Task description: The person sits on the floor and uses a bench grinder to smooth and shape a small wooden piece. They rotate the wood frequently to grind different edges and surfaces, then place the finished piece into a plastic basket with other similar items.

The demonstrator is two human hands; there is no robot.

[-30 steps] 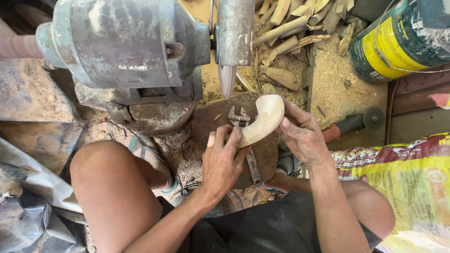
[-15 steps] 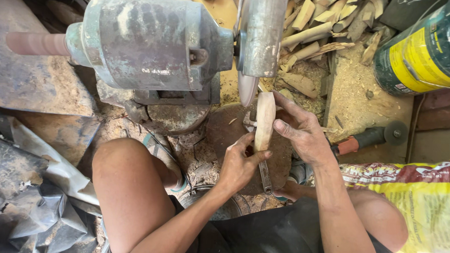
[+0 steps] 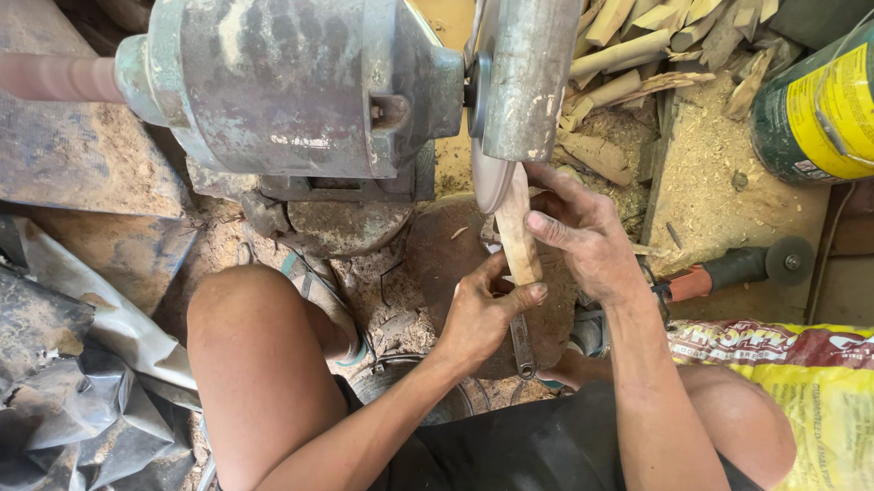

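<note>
Pale wood is what we hold: a slim, curved wooden piece (image 3: 517, 235) stands nearly upright between our hands, its upper end touching the lower edge of the grinding disc (image 3: 493, 176). Our left hand (image 3: 483, 312) is wrapped around the lower part of the piece, thumb laid across its front. Our right hand (image 3: 584, 235) grips it from the right side higher up, fingers reaching toward the disc and the thumb pressing on the wood. The disc sits under a grey metal guard (image 3: 528, 68) and is driven by a heavy, worn grey-green motor (image 3: 286, 81) to its left, from whose far side a reddish spindle (image 3: 58, 77) sticks out. Below the motor lies a round dark base (image 3: 344, 225) on ground covered with sawdust. A wrench (image 3: 521, 344) lies on the ground just under our left hand. Our bare left knee (image 3: 257, 349) rises at lower left, with a sandalled foot (image 3: 328, 307) beside it. Behind the guard a heap of rough wood offcuts (image 3: 643, 35) is piled. To the right, an orange-handled tool with a small wheel (image 3: 738, 267) lies on the ground, a dark drum with a yellow label (image 3: 829, 101) stands beyond it, and a yellow and red sack (image 3: 830, 396) fills the lower right corner. Crumpled dark sheeting (image 3: 54, 385) lies at the left.
</note>
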